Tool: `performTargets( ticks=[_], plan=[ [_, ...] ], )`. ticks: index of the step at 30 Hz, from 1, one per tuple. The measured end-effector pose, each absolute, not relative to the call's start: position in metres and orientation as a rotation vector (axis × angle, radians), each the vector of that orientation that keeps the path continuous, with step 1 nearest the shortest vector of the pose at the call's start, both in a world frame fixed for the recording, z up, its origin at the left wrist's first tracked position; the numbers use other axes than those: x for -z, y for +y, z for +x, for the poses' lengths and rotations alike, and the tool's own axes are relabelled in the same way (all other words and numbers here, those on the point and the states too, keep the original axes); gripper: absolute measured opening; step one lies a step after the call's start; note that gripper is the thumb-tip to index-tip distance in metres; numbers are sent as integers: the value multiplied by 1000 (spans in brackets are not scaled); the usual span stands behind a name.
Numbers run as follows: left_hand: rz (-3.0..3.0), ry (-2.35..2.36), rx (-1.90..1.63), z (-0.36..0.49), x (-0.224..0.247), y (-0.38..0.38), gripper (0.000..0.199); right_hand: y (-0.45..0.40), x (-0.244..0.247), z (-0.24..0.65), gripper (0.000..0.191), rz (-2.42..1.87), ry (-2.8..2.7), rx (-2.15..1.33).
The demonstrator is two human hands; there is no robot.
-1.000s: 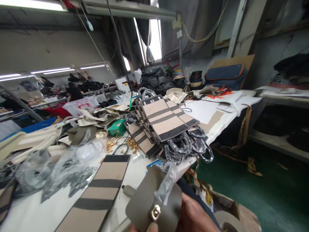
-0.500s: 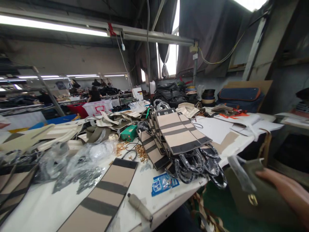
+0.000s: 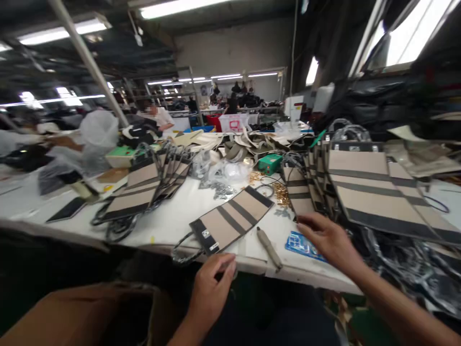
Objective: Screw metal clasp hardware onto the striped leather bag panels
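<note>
My left hand point(image 3: 212, 287) is at the front table edge, fingers curled and thumb pressed toward the index finger; what is in the pinch, if anything, is too small to make out. Just beyond it lies a flat beige bag panel point(image 3: 234, 216) with dark bands and a black looped handle point(image 3: 185, 252) hanging over the edge. My right hand point(image 3: 326, 236) reaches in from the right with fingers loosely apart, nothing visible in it. It is above a blue printed packet point(image 3: 302, 245), partly covering it. Between the hands rests a grey pen-like tool point(image 3: 268, 247).
Stacked striped panels with plastic-wrapped handles stand at right point(image 3: 363, 187) and left point(image 3: 137, 187). Gold hardware pieces point(image 3: 282, 193), silver pieces point(image 3: 219, 190) and a green box point(image 3: 270, 163) are mid-table. An open cardboard box point(image 3: 72, 312) is below left. A person point(image 3: 158, 117) is farther back.
The view has swung left. The olive bag piece with a gold clasp at my right hand is out of view, and that hand is now over the table. My left hand has come into view.
</note>
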State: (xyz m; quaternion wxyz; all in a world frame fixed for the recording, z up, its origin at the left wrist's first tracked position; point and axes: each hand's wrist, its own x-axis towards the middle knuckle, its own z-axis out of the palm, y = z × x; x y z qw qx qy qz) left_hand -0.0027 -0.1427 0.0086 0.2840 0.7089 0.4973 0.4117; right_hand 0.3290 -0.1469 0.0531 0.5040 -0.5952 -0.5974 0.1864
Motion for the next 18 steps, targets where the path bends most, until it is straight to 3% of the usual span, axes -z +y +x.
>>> performTargets(
  ticks=[3, 7, 18],
  plan=[
    [1966, 1564, -1283, -43, -3, -130, 25, -130, 9, 267, 35, -1486, -1715, -488],
    [1953, 1783, -1295, -86, 6, -113, 34, -111, 53, 238, 47, -1672, -1852, -279],
    [1481, 1739, -1053, -125, 15, -36, 56, -116, 84, 238, 51, -1878, -1747, -159]
  ],
)
